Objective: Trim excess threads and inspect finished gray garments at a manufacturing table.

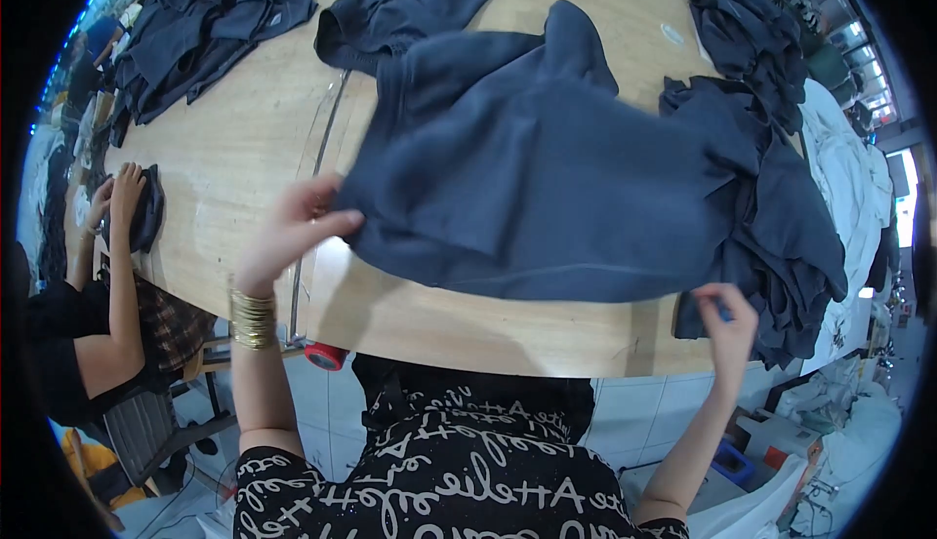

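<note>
A dark blue-grey garment, with a stitched band along its left end, is stretched sideways above the table. It is slightly blurred, and its far side is folded up. My left hand, gold bangles at the wrist, pinches the garment's near left corner between thumb and fingers. At the near right my right hand is closed in a pinch on its lower edge. Just beyond the right hand lies a heap of similar dark garments, touching or overlapping the held one; their border is hard to make out.
Another dark garment lies flat behind the held one. A pile of dark clothes covers the far left, with white cloth hanging at the right. A co-worker's hands handle a small dark piece at the left edge.
</note>
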Demonstrator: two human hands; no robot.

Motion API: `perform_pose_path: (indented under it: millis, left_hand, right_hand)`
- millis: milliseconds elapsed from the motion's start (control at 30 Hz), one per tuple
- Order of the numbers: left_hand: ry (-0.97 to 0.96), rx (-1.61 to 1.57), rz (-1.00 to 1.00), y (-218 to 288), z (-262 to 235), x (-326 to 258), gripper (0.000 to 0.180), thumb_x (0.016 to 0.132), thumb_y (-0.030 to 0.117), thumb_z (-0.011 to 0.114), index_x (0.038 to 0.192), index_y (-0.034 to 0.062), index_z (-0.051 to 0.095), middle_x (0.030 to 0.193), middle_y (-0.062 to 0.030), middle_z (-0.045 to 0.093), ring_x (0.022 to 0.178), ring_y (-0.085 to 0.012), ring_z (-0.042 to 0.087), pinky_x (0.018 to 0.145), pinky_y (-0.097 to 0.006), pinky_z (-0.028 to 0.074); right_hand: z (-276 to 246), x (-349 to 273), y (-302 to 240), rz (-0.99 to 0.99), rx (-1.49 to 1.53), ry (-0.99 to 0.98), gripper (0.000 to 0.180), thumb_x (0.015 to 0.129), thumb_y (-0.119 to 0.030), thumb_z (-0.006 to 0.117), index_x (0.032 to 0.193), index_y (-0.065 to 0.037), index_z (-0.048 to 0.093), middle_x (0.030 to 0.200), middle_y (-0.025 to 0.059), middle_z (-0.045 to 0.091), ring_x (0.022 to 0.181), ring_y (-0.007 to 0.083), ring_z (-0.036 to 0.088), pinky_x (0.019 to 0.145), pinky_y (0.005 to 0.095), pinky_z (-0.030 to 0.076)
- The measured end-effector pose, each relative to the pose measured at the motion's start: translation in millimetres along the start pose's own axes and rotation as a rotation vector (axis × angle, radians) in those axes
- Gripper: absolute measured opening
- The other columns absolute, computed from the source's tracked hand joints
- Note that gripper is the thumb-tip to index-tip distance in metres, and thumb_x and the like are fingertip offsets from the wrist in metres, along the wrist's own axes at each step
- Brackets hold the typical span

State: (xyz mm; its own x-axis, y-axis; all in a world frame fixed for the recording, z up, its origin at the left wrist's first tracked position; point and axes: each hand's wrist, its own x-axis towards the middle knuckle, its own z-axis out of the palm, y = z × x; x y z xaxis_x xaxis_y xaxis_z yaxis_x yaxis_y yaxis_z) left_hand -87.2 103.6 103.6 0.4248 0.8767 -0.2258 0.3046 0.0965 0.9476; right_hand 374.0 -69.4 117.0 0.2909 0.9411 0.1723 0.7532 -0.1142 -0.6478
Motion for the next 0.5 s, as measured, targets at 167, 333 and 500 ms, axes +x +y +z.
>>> perform_pose_path:
  millis: [167, 333, 500]
  left_hand:
    - [0.066, 0.26, -0.128, -45.9, 10.3, -3.7, 0.024, 0.083, 0.01, 0.063, 0.106, 0.0031, 0.06, 0.08, -0.0029, 0.064, 0.076, -0.0084, 0.059, 0.07, -0.023, 0.048]
    - [0.248, 0.219, -0.034, -40.1, 7.6, 5.1, 0.02, 0.086, 0.012, 0.058, 0.104, 0.0037, 0.062, 0.079, -0.0048, 0.066, 0.073, -0.0098, 0.062, 0.071, -0.023, 0.049]
    - [0.302, 0.129, 0.005, -40.3, 14.1, 21.6, 0.02, 0.087, 0.014, 0.058, 0.104, 0.004, 0.062, 0.08, -0.0055, 0.066, 0.074, -0.0102, 0.062, 0.071, -0.024, 0.049]
  right_hand:
    - [16.6, -22.2, 18.2, 0.219, -0.11, -0.093, 0.011, 0.077, 0.005, 0.057, 0.087, 0.002, 0.061, 0.079, 0.0045, 0.063, 0.072, 0.0114, 0.058, 0.066, 0.0226, 0.043]
    - [28.3, -1.6, -3.2, 0.201, -0.09, 0.034, 0.01, 0.082, 0.0, 0.057, 0.09, 0.0, 0.063, 0.077, 0.0034, 0.06, 0.071, 0.0068, 0.052, 0.065, 0.0201, 0.041]
    - [47.2, 16.8, -31.1, 0.27, -0.124, -0.049, 0.012, 0.083, -0.001, 0.058, 0.094, -0.001, 0.063, 0.082, 0.0036, 0.062, 0.074, 0.0077, 0.054, 0.068, 0.0214, 0.042]
